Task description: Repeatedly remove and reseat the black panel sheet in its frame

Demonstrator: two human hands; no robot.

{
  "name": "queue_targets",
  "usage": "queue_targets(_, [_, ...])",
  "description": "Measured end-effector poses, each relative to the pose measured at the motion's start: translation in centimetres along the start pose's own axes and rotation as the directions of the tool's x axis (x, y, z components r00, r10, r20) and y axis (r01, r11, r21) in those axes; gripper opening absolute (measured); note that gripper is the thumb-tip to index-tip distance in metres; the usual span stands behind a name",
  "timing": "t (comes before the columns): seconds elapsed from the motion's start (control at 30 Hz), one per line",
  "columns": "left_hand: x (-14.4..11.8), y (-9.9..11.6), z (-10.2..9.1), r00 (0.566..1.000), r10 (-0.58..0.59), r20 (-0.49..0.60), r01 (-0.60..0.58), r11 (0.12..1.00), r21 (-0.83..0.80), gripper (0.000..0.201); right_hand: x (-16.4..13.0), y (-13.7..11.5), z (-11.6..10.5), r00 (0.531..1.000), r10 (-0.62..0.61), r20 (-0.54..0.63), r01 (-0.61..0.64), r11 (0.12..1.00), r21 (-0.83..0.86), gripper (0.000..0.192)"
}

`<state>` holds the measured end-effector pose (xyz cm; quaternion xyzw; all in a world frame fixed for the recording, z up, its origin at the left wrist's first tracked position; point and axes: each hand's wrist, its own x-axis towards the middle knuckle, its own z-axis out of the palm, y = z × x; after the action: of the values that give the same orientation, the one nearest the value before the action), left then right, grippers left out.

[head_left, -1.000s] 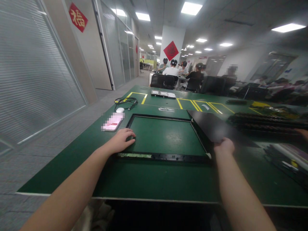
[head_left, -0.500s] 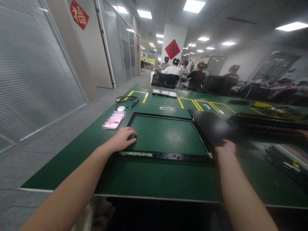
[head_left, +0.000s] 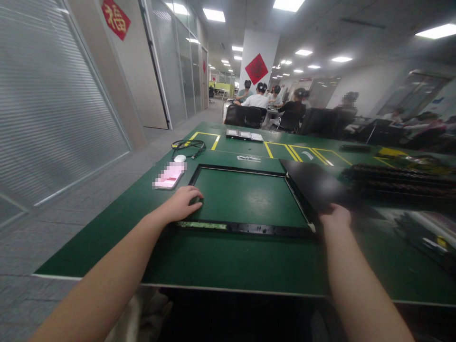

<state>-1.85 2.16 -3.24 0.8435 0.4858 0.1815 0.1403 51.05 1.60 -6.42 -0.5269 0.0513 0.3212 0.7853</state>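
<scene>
A black rectangular frame (head_left: 249, 228), with a green strip along part of its near side, lies flat on the green table (head_left: 235, 266). My left hand (head_left: 183, 203) is over the frame's left side, fingers curled round it and the thumb pointing inward. To the right of the frame is a flat dark panel (head_left: 309, 183), overlapping or touching the frame's right side. My right hand (head_left: 337, 217) grips the panel near its front edge; most of its fingers are hidden.
A phone (head_left: 170, 175), a white mouse (head_left: 180, 158) and a coiled black cable (head_left: 188, 148) lie at the left. Behind the frame are small parts (head_left: 248, 158) and an open case (head_left: 244, 135). Dark stacked strips (head_left: 384, 183) and more parts (head_left: 427, 237) are at right. People sit beyond.
The view has shifted very slightly. Both hands, the frame and the panel keep almost the same places.
</scene>
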Motion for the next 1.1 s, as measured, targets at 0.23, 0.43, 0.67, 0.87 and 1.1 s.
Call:
queue_targets(0.23, [0.0,0.1,-0.1,1.000,0.003,0.004,-0.003,1.000,-0.012,0.039,-3.0,-0.3,1.2,0.993,-0.065,0.102,0.051,0.989,0.139,0.021])
queue_targets(0.43, [-0.1,-0.1,-0.1,0.998,-0.024,-0.051,0.019,0.996,-0.092,0.044,-4.3,-0.5,1.5,0.967,-0.152,0.205,0.105,0.969,0.225,0.022])
queue_targets(0.67, [0.0,0.2,-0.7,0.979,-0.098,-0.177,0.069,0.984,-0.163,0.042,-7.2,-0.5,2.0,0.907,-0.180,0.381,0.117,0.976,0.183,0.020])
queue_targets(0.87, [0.2,0.9,-1.4,0.882,-0.399,-0.250,0.238,0.836,-0.495,0.044,-9.9,-1.1,2.0,0.878,-0.076,0.473,0.000,0.987,0.158,0.024])
queue_targets(1.1, [0.4,0.7,-2.7,0.718,-0.680,-0.150,0.128,0.341,-0.931,0.022,-9.6,-0.8,1.8,0.844,0.052,0.534,-0.064,0.998,0.003,0.027])
